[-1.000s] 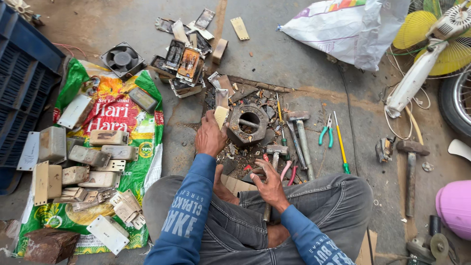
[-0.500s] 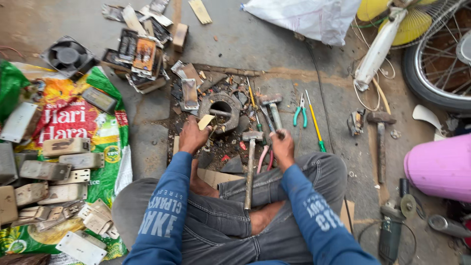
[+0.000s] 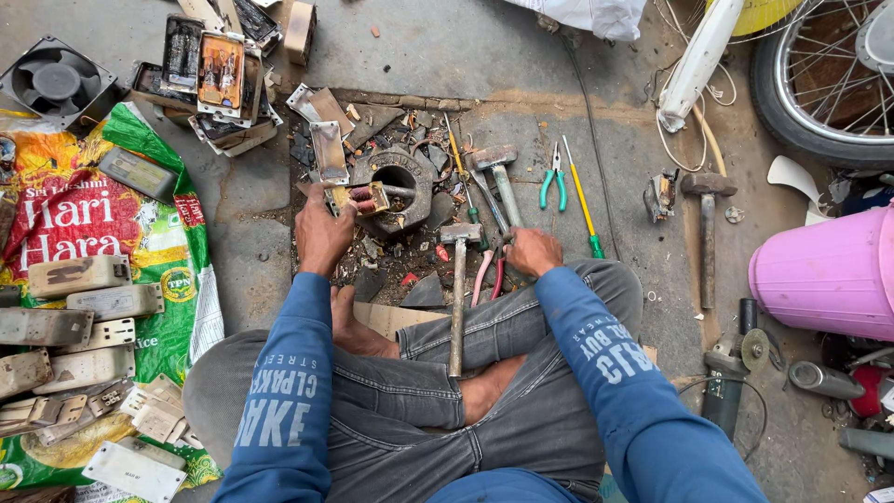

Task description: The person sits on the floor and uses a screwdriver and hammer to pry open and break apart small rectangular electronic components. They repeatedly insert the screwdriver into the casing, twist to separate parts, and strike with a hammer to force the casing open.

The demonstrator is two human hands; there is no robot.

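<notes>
Left hand (image 3: 323, 235), fingers pinching a small copper-wound part (image 3: 365, 198) on the rim of the round metal housing (image 3: 402, 186). Right hand (image 3: 533, 251), fingers curled on red-handled pliers (image 3: 492, 270), beside a hammer (image 3: 458, 289). Part still intact, apparently unopened; scrap lying around.

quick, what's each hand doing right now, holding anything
Left hand: closed on a small coil part beside the round metal block.
Right hand: closed on pliers with red and pink handles.
</notes>
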